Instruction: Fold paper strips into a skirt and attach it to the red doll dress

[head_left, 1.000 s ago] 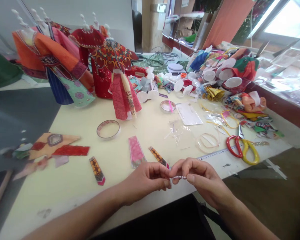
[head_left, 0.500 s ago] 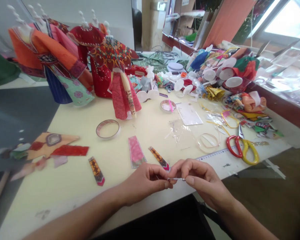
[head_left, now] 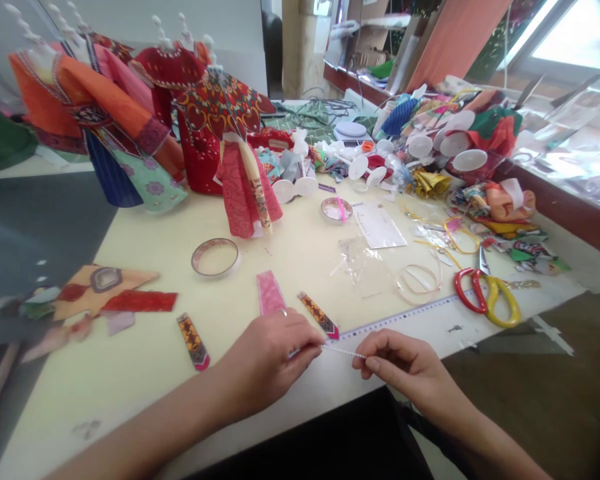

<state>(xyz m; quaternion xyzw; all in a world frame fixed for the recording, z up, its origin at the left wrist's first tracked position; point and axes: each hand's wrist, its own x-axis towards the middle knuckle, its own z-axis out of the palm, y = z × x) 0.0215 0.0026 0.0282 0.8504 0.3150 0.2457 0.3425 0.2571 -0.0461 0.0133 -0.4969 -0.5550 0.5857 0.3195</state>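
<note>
A thin strand of tiny silvery beads is stretched between my two hands above the table's front edge. One end is pinched in the fingers of my left hand, whose back faces up and wears a ring. The other end sits between the thumb and forefinger of my right hand. Just beyond my left hand lies a pink fabric piece, partly covered by it. A pointed patterned strip lies close to the fingertips, and a matching patterned strip is further left.
Scissors with red and yellow handles lie at the right, beside a ruler. A roll of tape and a small dish are further back. Dressed doll figures stand at back left; fabric scraps pile up at right.
My hands have moved apart, the left one leftward, and a longer stretch of the bead strand now shows between them. The left hand now covers the lower part of the pink fabric piece.
</note>
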